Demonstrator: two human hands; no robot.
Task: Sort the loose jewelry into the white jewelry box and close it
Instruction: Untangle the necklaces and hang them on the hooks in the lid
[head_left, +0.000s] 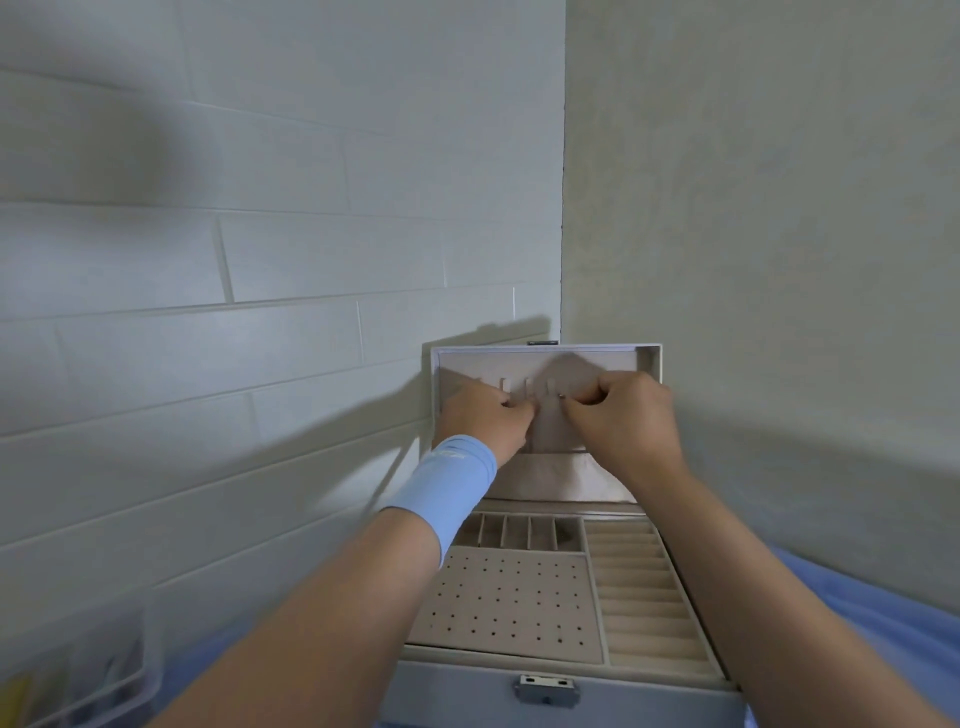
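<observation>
White jewelry box (457, 693), lid (587, 364) upright at 12 o'clock. Right hand (626, 423): curled, pinching small silver piece (562, 410). Left hand (480, 418), at its 9 o'clock: curled; hold indiscernible.

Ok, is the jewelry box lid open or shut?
Open: the lid stands upright, the left hand and right hand at its hooks, the tray below exposed.

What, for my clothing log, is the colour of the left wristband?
Light blue wristband; clearest in the head view.
</observation>
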